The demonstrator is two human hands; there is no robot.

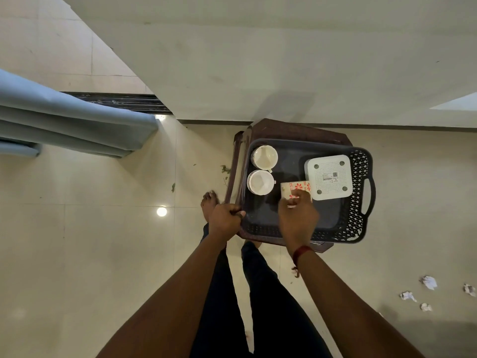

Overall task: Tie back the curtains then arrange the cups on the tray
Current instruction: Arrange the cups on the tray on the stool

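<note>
Two stand mouth-up along the tray's (357, 228) left edge, far white cup (264, 157) just beside near white cup (260, 182). The red-flowered cup (294, 187) lies tipped mid-tray, long axis parallel to the near edge, touching a white box (329, 177), pinched beneath the right hand's (298, 218) curled fingertips. The left hand (224, 219) grips the near-left corner

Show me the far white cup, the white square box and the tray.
far white cup (264, 157): head view, inner bottom.
white square box (329, 177): head view, dotted face.
tray (372, 195): head view, right handle.
</note>
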